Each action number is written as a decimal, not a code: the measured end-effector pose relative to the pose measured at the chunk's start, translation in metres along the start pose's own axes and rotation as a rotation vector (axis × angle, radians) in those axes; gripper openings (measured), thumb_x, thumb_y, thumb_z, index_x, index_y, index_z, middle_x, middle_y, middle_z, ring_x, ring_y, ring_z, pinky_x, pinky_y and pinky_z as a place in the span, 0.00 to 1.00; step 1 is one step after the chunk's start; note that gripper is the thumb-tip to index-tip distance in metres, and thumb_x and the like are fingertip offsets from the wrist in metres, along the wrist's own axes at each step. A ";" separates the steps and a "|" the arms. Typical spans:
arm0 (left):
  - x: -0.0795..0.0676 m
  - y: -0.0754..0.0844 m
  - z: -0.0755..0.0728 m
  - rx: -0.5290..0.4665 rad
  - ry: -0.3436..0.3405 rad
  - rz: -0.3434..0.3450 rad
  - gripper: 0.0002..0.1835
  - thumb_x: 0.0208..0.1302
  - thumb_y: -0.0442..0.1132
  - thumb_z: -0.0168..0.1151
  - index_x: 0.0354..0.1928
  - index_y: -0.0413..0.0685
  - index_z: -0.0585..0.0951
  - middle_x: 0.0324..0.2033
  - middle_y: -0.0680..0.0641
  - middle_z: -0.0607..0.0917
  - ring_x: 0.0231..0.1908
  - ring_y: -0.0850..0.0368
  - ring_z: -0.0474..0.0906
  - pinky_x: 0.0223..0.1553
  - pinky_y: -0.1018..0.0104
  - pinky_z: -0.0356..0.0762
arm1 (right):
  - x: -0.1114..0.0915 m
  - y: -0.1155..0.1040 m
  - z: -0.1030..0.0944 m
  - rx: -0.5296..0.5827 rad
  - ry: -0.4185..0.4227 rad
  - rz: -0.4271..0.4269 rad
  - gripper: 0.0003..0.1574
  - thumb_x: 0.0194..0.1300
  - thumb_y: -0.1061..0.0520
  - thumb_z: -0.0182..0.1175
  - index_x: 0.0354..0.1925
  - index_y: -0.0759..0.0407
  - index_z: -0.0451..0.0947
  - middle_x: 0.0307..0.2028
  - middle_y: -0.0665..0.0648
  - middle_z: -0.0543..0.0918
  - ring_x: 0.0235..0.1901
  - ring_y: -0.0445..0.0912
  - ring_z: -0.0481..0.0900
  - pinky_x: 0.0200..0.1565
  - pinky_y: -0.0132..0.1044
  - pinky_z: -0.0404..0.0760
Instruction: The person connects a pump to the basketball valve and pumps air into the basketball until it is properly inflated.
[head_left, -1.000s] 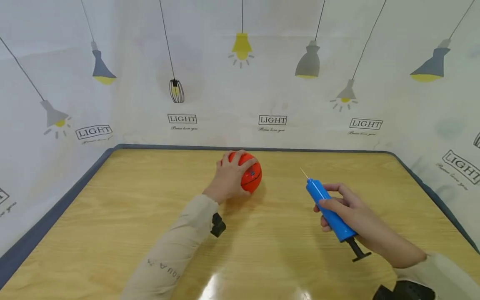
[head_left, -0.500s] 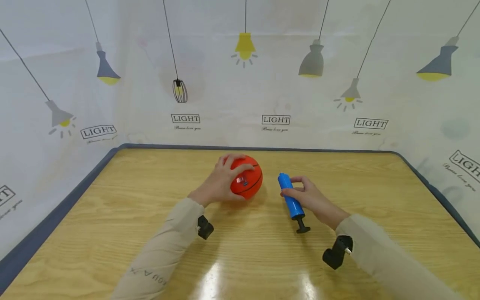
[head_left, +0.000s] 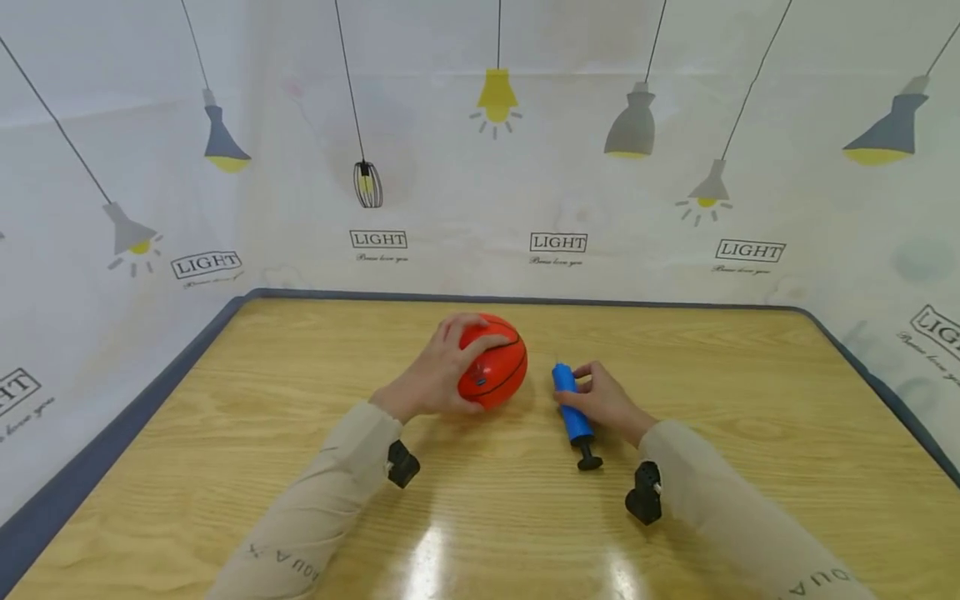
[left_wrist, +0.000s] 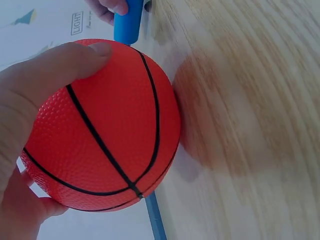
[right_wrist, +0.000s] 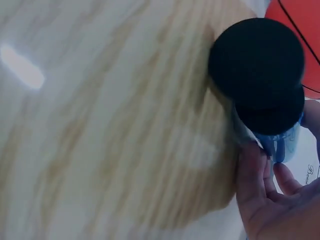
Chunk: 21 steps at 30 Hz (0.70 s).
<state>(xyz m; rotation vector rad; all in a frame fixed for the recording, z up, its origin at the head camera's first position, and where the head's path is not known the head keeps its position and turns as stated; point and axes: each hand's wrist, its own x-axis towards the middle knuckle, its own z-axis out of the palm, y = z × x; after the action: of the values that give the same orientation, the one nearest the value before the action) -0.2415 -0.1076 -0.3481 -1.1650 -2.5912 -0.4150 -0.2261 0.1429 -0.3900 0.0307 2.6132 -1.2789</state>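
A small red-orange basketball (head_left: 506,375) with black lines sits on the wooden table (head_left: 247,467). My left hand (head_left: 426,377) holds it from the left, thumb and fingers spread round it, as the left wrist view also shows. To its right, a blue hand pump (head_left: 572,415) points its thin needle towards the back. My right hand (head_left: 606,403) grips the pump's barrel between thumb and fingers, low over the table; whether the pump touches the wood I cannot tell. Its black handle (right_wrist: 257,62) looms large in the right wrist view. A narrow gap separates ball and pump.
White sheeting (head_left: 450,167) printed with lamps and the word LIGHT rises behind the table and at both sides. A dark blue edge (head_left: 390,296) borders the tabletop. Black wrist cameras (head_left: 402,464) sit on both sleeves.
My right hand has brought the pump leftwards and lower, close beside the ball. The ball has shifted slightly towards me and turned a little in my left hand.
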 end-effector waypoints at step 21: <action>-0.006 -0.008 0.001 -0.061 0.037 0.008 0.46 0.34 0.54 0.73 0.60 0.57 0.63 0.60 0.44 0.55 0.60 0.48 0.48 0.52 0.51 0.63 | 0.002 0.001 -0.001 -0.049 0.022 -0.003 0.38 0.54 0.45 0.60 0.52 0.66 0.57 0.44 0.68 0.71 0.38 0.53 0.73 0.35 0.40 0.74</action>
<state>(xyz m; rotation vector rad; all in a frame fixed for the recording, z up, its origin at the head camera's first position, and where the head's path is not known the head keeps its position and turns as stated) -0.2439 -0.1172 -0.3522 -1.1759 -2.5576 -0.5126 -0.2284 0.1440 -0.3906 0.0330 2.6629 -1.2220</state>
